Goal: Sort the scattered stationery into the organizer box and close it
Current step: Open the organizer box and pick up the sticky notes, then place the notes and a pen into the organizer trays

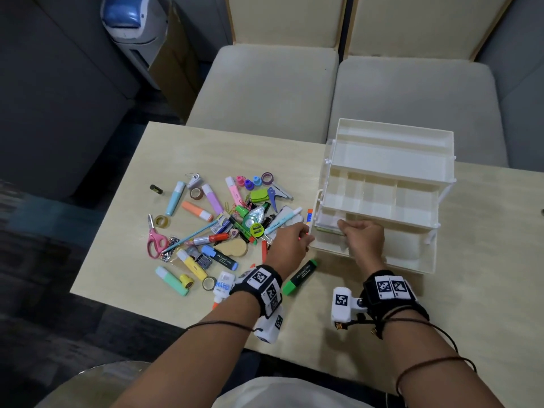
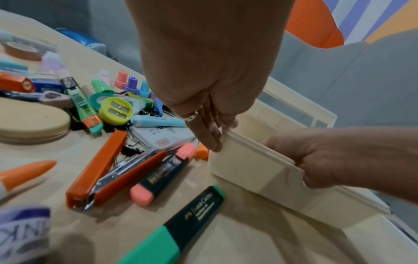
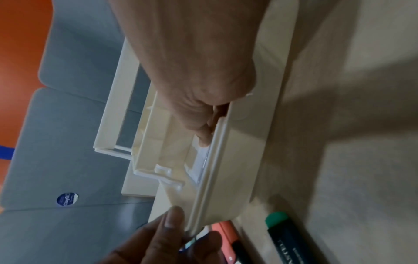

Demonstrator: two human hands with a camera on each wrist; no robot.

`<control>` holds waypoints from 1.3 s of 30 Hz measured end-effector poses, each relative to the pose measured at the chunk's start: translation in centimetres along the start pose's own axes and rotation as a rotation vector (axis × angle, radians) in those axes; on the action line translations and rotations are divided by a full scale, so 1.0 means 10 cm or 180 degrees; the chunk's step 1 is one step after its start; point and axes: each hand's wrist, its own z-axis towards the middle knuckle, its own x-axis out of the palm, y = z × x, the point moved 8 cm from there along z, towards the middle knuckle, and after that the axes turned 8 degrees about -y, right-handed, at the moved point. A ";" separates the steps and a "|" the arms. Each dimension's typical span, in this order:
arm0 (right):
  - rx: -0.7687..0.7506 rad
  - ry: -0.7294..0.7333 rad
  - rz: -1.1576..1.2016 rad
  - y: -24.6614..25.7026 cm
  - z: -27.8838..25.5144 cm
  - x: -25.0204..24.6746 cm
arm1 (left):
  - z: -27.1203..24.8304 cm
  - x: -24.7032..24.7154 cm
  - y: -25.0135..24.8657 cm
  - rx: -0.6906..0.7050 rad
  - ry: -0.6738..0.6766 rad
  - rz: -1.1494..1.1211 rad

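Stage: early, box opened out | organizer box point(image 1: 382, 201): tiers fanned, almost nothing seen inside | stationery point(image 1: 217, 228): heaped left of box, unsorted | left hand point(image 1: 290, 245): fingers laid on box's near-left corner | right hand point(image 1: 363, 235): curled over front rim | closing: pending

Both forearms reach forward, wrists strapped with black marker bands. Left hand point(image 1: 290, 241) palm down, fingers point(image 2: 207, 132) extended, tips pressed against box corner, ring on one finger. Right hand point(image 1: 363, 237) knuckles up, fingers point(image 3: 203, 132) curled over box front rim.
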 end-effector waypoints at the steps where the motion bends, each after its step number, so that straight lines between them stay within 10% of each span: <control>1: -0.0062 0.0034 -0.0033 0.03 -0.03 0.02 | -0.01 -0.01 0.02 0.0077 -0.0014 0.0055; 9: -0.1010 -0.0110 -0.0658 0.34 -0.45 -0.24 | 0.11 -0.50 0.32 0.0671 -0.0579 0.1474; 19: -0.2047 -0.0032 -0.0977 0.33 -1.59 -0.20 | 0.48 -0.45 0.26 0.0786 0.0147 0.2564; 28: -0.1895 0.1135 -0.1329 0.48 -1.94 0.61 | 0.33 -0.89 0.39 0.0508 0.0419 0.0326; 39: -0.1140 0.0360 -0.2565 0.80 -1.38 1.50 | -0.11 -1.67 0.86 -0.0351 0.0830 -0.0964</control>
